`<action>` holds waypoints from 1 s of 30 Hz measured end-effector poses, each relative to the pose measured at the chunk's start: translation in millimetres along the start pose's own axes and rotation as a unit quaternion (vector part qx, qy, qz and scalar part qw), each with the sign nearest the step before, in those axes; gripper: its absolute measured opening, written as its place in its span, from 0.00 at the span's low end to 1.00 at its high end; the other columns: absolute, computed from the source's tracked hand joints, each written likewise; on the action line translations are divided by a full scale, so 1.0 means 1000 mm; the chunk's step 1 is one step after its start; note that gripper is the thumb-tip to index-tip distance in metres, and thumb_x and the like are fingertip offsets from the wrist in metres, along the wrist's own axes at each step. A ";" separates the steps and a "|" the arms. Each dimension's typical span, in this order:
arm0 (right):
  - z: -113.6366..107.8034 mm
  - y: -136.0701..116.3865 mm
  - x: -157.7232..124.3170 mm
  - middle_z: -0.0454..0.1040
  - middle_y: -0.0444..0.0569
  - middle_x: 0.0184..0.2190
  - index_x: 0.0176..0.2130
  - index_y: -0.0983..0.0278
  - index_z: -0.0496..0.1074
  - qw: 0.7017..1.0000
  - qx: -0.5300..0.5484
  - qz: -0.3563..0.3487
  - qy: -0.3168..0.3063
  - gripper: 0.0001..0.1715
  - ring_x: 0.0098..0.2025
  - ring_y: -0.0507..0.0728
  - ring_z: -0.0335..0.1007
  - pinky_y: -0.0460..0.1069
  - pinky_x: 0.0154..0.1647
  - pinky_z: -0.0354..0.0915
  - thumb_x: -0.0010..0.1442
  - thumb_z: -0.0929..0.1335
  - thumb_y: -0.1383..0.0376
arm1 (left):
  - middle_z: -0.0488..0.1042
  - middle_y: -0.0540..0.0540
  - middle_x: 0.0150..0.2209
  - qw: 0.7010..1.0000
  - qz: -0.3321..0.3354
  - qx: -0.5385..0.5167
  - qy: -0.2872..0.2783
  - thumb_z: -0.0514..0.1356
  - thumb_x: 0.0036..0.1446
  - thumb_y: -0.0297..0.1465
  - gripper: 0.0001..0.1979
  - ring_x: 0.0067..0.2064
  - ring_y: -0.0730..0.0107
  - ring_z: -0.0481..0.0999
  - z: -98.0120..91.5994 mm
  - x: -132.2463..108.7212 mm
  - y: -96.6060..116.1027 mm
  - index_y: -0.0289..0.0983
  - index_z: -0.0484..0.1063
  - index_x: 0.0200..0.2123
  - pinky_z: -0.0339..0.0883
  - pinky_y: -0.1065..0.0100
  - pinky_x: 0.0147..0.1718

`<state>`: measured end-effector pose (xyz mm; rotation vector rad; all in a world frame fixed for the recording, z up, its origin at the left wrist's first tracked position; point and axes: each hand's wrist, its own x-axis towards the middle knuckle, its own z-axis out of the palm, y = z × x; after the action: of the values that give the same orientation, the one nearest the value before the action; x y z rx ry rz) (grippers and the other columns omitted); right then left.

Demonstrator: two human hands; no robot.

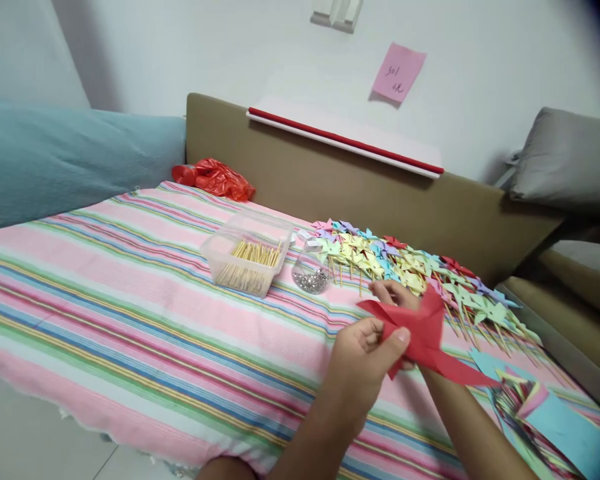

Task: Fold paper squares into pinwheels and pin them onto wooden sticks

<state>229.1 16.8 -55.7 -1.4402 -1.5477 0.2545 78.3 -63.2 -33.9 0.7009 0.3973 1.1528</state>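
Both my hands hold a folded red paper piece [425, 337] above a striped bed cover. My left hand [363, 357] pinches its lower left edge with thumb and fingers. My right hand [395, 293] grips it from behind, mostly hidden by the paper. Just beyond lies a long row of finished paper pinwheels [410, 267] on wooden sticks in pastel colours and some red. At the lower right sits a stack of coloured paper squares [545, 413].
A clear plastic box of wooden sticks [247, 260] and a small clear cup of silver pins [311, 273] stand left of the pinwheels. A red plastic bag [215, 179] lies by the brown headboard [380, 193]. The striped cover [130, 300] stretches to the left.
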 end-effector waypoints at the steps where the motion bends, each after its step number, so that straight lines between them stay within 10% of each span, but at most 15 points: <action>1: 0.009 -0.003 0.018 0.79 0.52 0.36 0.36 0.61 0.76 0.999 -0.016 -0.029 -0.040 0.18 0.38 0.61 0.75 0.54 0.38 0.69 0.61 0.68 0.50 | 0.72 0.48 0.25 1.000 -0.009 -0.016 -0.017 0.71 0.51 0.42 0.18 0.28 0.75 0.68 0.002 -0.001 0.001 0.32 0.73 0.28 0.64 0.71 0.32; 12: 0.125 -0.009 0.118 0.83 0.47 0.32 0.32 0.58 0.82 0.887 -0.180 -0.164 -0.392 0.10 0.32 0.57 0.75 0.49 0.37 0.66 0.51 0.72 0.71 | 0.74 0.47 0.29 0.992 -0.046 -0.096 -0.066 0.73 0.46 0.45 0.22 0.30 0.74 0.69 0.003 -0.008 -0.005 0.31 0.81 0.36 0.63 0.71 0.36; 30: 0.142 0.000 0.118 0.76 0.44 0.33 0.35 0.65 0.74 0.846 -0.283 -0.183 -0.412 0.15 0.33 0.52 0.72 0.51 0.39 0.70 0.66 0.69 0.55 | 0.75 0.45 0.30 0.992 -0.048 -0.119 -0.022 0.75 0.41 0.47 0.26 0.30 0.74 0.69 0.002 -0.005 -0.010 0.31 0.81 0.34 0.62 0.71 0.34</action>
<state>144.3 180.5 -69.6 -1.5028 -2.7523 0.1999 84.4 -70.5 -39.3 0.4934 0.2477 1.0713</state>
